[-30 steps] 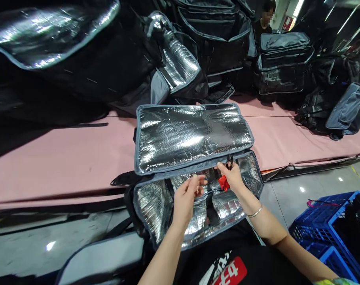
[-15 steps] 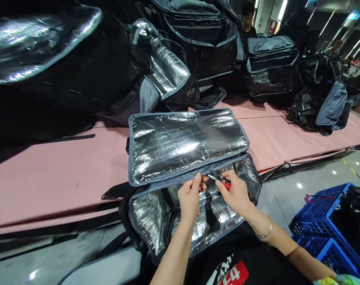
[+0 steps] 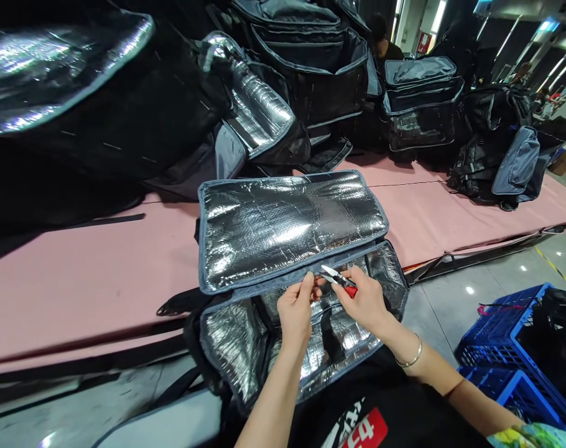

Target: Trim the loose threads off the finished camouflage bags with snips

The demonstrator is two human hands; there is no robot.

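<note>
An insulated bag (image 3: 239, 348) with a silver foil lining lies open in front of me, its foil-lined lid (image 3: 292, 227) folded back and edged in grey binding. My left hand (image 3: 296, 308) is closed in a pinch at the grey seam between lid and body; any thread in the fingertips is too small to see. In my right hand (image 3: 364, 302) is a pair of thread snips (image 3: 336, 279) with red on the handle. Their pale blades point left and up, close to the left fingertips and over the seam.
Pink-covered table (image 3: 82, 267) runs across beneath the bag. Behind it are piled black and grey bags (image 3: 311, 93), with a backpack (image 3: 516, 162) at the far right. Blue plastic crates (image 3: 502, 330) stand on the floor at right. A person (image 3: 380, 46) is in the background.
The snips have turned a little, their blades now higher, further left and more plainly in view. My left hand keeps its pinch at the seam. The whole view has shifted slightly.
</note>
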